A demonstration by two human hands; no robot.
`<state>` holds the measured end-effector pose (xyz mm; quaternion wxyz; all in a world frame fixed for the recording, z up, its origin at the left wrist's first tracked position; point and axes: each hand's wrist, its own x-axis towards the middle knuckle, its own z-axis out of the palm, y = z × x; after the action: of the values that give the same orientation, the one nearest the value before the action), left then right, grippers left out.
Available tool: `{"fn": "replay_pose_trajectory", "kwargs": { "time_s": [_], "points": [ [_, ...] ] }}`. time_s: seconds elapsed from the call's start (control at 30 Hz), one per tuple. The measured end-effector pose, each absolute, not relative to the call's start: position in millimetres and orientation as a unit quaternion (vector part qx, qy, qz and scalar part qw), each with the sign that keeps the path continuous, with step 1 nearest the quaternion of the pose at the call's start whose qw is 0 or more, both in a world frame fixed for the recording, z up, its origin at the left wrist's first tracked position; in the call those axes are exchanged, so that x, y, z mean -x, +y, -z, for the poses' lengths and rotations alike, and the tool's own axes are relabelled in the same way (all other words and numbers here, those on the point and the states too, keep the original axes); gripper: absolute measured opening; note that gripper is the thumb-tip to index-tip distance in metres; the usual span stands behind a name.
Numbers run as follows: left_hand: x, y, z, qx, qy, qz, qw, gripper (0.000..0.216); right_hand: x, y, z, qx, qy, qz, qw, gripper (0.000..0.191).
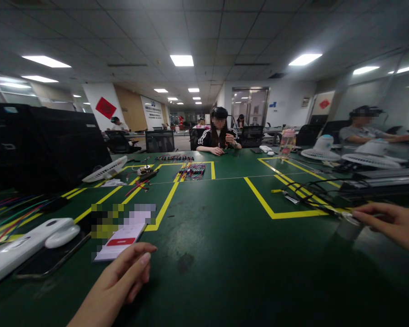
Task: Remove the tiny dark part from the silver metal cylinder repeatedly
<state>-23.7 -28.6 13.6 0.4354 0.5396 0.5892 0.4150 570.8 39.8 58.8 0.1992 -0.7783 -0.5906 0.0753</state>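
A small, clear glass-like jar with a pale lid [348, 225] is standing upright on the dark green table [225, 254], at its right side just below the near corner of a yellow-taped rectangle [272, 213]. The right hand [393, 223] is reaching in from the right edge, its fingertips touching the jar's lid; the fingers are lying close together and stretched out, not clamped around it. The left hand [124, 277] is resting low at the front, fingers loosely curled together and holding nothing, its tips just beside a white card with a red band [121, 240]. Left of the card, a white plastic device [23, 247] is lying on a dark phone-like slab. Black cables [313, 190] are trailing behind the jar. Across the table, a person in a black jacket with white stripes [219, 136] is sitting, with bundles of coloured wires [194, 171] lying in front.
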Motion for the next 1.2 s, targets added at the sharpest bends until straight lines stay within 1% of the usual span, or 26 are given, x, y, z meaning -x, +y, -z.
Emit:
{"fn": "replay_pose_trajectory", "kwargs": {
  "time_s": [0.1, 0.23, 0.5, 0.67, 0.83, 0.93, 1.07, 1.17, 1.2],
  "points": [
    [24, -29, -13, -0.538, 0.592, -0.418, 0.431, 0.04, -570, 39, -59, 0.773, -0.59, -0.083, 0.217, 0.054],
    [19, -30, -15, -0.52, 0.601, -0.437, 0.421, 0.039, -565, 36, -62, 0.766, -0.591, -0.1, 0.234, 0.053],
    [16, -32, -17, -0.525, 0.604, -0.443, 0.405, 0.036, -572, 38, -59, 0.778, -0.573, -0.138, 0.219, 0.051],
    [23, -30, -14, -0.541, 0.596, -0.419, 0.42, 0.038, -580, 44, -54, 0.766, -0.583, -0.162, 0.216, 0.055],
    [18, -31, -17, -0.525, 0.606, -0.435, 0.411, 0.035, -578, 41, -55, 0.807, -0.538, -0.116, 0.214, 0.057],
    [15, -32, -20, -0.524, 0.608, -0.429, 0.414, 0.034, -580, 41, -53, 0.805, -0.538, -0.126, 0.215, 0.056],
    [15, -32, -21, -0.519, 0.61, -0.438, 0.409, 0.032, -582, 42, -51, 0.77, -0.566, -0.162, 0.246, 0.058],
    [18, -31, -19, -0.522, 0.607, -0.43, 0.417, 0.034, -574, 36, -47, 0.75, -0.57, -0.175, 0.286, 0.054],
    [19, -31, -18, -0.524, 0.605, -0.427, 0.421, 0.035, -570, 32, -44, 0.747, -0.566, -0.173, 0.303, 0.055]
  ]
}}
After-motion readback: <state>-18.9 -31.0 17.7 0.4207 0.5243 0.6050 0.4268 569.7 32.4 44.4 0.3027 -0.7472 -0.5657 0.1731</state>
